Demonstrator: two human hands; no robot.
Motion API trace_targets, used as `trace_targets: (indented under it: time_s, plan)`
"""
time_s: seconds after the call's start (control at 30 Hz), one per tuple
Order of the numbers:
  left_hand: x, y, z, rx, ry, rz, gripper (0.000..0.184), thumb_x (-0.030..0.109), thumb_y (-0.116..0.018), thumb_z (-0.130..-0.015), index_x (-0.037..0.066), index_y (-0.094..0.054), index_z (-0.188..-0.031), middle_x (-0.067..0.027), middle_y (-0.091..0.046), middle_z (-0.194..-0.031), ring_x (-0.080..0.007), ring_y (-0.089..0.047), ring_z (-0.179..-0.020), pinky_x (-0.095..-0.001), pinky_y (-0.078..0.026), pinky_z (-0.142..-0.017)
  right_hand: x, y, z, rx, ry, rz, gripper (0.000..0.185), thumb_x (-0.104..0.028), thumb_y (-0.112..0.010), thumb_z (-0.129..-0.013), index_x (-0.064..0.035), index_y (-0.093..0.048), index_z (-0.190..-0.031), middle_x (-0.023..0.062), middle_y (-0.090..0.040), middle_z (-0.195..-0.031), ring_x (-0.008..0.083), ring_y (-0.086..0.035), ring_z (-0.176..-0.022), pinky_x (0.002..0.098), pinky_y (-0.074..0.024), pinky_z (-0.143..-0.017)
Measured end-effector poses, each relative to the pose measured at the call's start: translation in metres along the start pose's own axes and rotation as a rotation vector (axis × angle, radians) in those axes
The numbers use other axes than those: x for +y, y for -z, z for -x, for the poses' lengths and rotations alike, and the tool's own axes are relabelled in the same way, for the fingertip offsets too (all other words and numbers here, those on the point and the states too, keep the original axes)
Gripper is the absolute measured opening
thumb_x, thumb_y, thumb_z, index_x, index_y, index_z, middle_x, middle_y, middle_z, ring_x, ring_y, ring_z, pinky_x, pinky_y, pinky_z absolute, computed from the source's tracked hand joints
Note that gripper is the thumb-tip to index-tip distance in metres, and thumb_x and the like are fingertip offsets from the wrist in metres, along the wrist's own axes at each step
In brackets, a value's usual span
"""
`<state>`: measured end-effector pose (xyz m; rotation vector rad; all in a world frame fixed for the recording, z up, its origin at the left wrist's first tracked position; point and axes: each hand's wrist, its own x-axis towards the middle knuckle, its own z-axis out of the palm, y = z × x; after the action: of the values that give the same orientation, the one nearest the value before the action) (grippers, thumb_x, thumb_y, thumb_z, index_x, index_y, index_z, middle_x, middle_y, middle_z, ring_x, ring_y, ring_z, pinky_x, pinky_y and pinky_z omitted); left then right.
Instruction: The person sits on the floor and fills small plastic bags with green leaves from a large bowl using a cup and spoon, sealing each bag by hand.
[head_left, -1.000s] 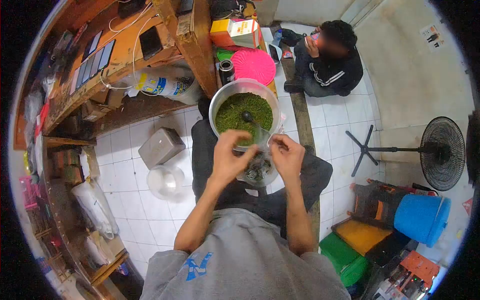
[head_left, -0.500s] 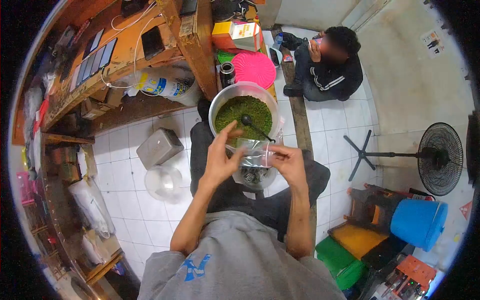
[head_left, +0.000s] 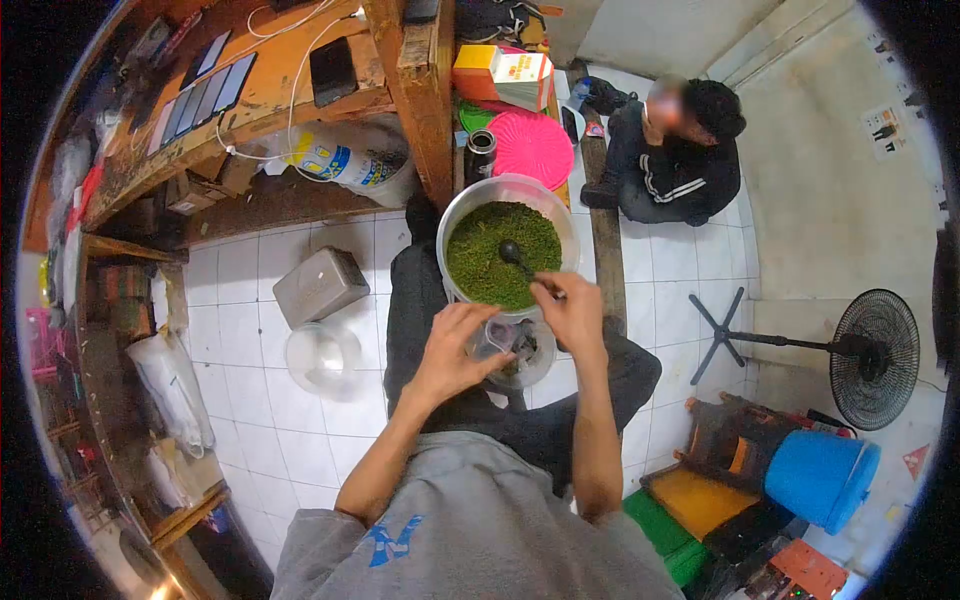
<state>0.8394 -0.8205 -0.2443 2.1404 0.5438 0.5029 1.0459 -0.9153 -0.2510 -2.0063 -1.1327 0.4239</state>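
A translucent basin point(head_left: 447, 225) holds a heap of small green granules point(head_left: 487, 240); their exact kind I cannot make out. On the heap rests a black spoon point(head_left: 511, 251), its handle pointing toward me. The fingers of my right hand point(head_left: 570, 310) are pinched round that handle at the basin's near rim. My left hand point(head_left: 452, 352) grips a small clear plastic bag point(head_left: 498, 335), its mouth spread, just in front of the basin. Below the bag sits a clear round tub point(head_left: 540, 368) with dark contents, partly covered by the bag and my fingers.
Beyond the basin stand a dark metal bottle point(head_left: 480, 155), a pink lid point(head_left: 535, 150) and a yellow-red box point(head_left: 503, 77). On the floor at left are a grey box point(head_left: 320, 287) and an empty clear tub point(head_left: 323, 358). A seated person point(head_left: 675, 150) and a fan point(head_left: 875, 360) are at right.
My right hand has let go of the bag and moved up to the spoon handle. The bag, now in my left hand alone, has been opened out and lowered slightly.
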Motion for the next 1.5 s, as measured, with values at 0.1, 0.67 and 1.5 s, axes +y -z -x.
trace_targets:
  time_s: [0.1,0.67,1.5]
  plan:
    - [-0.001,0.009,0.002,0.032,0.070,-0.008,0.068,0.026,-0.092,-0.068,0.005,-0.067,-0.128,-0.0140,-0.067,-0.126,-0.0330,-0.060,-0.119,-0.0427,-0.045,-0.105,0.051,-0.041,-0.030,-0.111,0.058,0.443,0.017,-0.009,-0.078,-0.075,0.0013,-0.076,-0.089,0.0228,-0.073,-0.089,0.0387,-0.073,-0.083,0.0442,-0.0586,-0.068]
    - [-0.032,0.038,0.019,0.200,0.280,0.166,0.070,0.022,-0.095,-0.068,0.000,-0.067,-0.128,-0.0155,-0.068,-0.128,-0.0289,-0.065,-0.119,-0.0390,-0.048,-0.106,0.028,-0.031,-0.027,-0.492,-0.014,0.360,0.029,-0.005,-0.068,-0.078,-0.0051,-0.079,-0.105,0.0233,-0.073,-0.090,0.0421,-0.071,-0.085,0.0495,-0.0569,-0.081]
    - [-0.038,-0.029,-0.109,0.285,0.076,0.005,0.073,0.017,-0.090,-0.068,0.001,-0.061,-0.133,-0.0185,-0.068,-0.121,-0.0334,-0.066,-0.113,-0.0420,-0.052,-0.099,-0.027,0.025,0.010,0.192,-0.025,0.044,0.025,-0.003,-0.067,-0.091,-0.0004,-0.075,-0.115,0.0163,-0.072,-0.087,0.0185,-0.066,-0.068,0.0315,-0.0499,-0.060]
